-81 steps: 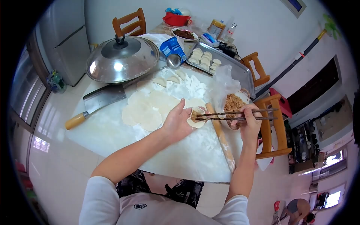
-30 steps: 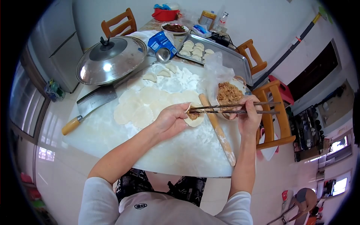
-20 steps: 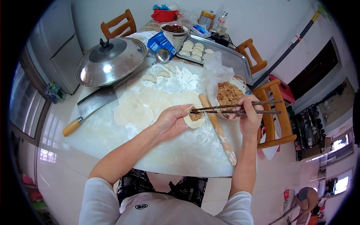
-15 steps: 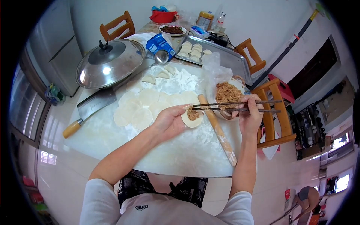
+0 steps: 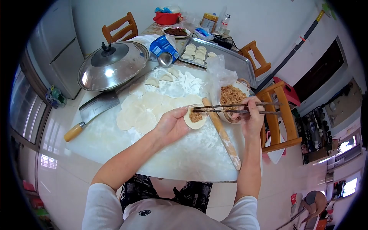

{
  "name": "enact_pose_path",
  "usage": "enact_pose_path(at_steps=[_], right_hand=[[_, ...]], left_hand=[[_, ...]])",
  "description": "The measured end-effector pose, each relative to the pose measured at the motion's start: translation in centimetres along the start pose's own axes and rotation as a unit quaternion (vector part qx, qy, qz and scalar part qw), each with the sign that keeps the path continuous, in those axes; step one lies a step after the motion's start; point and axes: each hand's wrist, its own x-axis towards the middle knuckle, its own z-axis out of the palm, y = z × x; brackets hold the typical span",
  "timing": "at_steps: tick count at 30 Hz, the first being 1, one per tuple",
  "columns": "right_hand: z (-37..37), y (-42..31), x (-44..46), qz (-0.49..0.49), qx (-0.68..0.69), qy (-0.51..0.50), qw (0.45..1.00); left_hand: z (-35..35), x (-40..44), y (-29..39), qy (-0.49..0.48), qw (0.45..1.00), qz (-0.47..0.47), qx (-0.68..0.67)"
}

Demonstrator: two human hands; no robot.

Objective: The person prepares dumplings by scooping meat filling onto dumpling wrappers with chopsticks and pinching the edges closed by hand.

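On the fingers of my left hand (image 5: 172,124) lies a round dumpling wrapper (image 5: 200,124), its edge held by the thumb. Meat filling (image 5: 196,116) sits in its middle. My right hand (image 5: 252,117) grips a pair of dark chopsticks (image 5: 226,108), whose tips touch the filling. Behind that hand stands a bowl of meat filling (image 5: 232,96), partly covered by a clear plastic bag (image 5: 219,74). A floury rolling pin (image 5: 222,134) lies between my hands. Flat wrappers (image 5: 135,115) overlap on the floured board left of my left hand, with a few folded dumplings (image 5: 166,77) beyond them.
A cleaver (image 5: 99,106) and a large lidded wok (image 5: 115,65) are at the left, with a ladle (image 5: 165,60) alongside. At the back, a metal tray (image 5: 237,61) holds several dumplings. Wooden chairs (image 5: 281,115) flank the table. Another person (image 5: 315,203) bends over at far right.
My right hand and the chopsticks have shifted slightly left, the tips pressing at the filling. The wrapper in my left hand has moved a little left too.
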Motion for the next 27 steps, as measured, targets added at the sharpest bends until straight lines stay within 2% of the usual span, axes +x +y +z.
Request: enact_pose_path(at_steps=[3, 6, 11, 16, 22, 24, 26, 27], right_hand=[[0.6, -0.3, -0.1, 0.027, -0.011, 0.001, 1.000], [0.0, -0.2, 0.0, -0.016, 0.021, 0.016, 1.000], [-0.6, -0.1, 0.3, 0.008, 0.025, 0.002, 1.000], [-0.2, -0.1, 0.2, 0.018, 0.008, 0.014, 1.000], [-0.5, -0.3, 0.2, -0.014, 0.074, 0.016, 0.997], [-0.1, -0.6, 0.0, 0.029, -0.018, 0.011, 0.999], [-0.2, -1.3, -0.1, -0.012, -0.022, -0.004, 1.000], [-0.6, -1.8, 0.1, -0.067, 0.000, 0.047, 0.997]], left_hand=[[0.4, -0.2, 0.1, 0.011, 1.000, 0.009, 0.014], [0.1, 0.0, 0.3, 0.000, 1.000, 0.016, -0.015], [0.8, -0.3, 0.5, -0.007, 0.997, 0.008, -0.079], [0.3, -0.1, 0.4, -0.022, 0.998, 0.000, -0.053], [0.3, -0.2, 0.3, -0.007, 0.999, 0.004, -0.035], [0.2, -0.1, 0.3, -0.020, 0.999, 0.004, -0.037], [0.2, 0.0, 0.3, 0.001, 0.998, 0.012, -0.064], [0.3, 0.0, 0.3, 0.000, 0.998, 0.012, -0.064]])
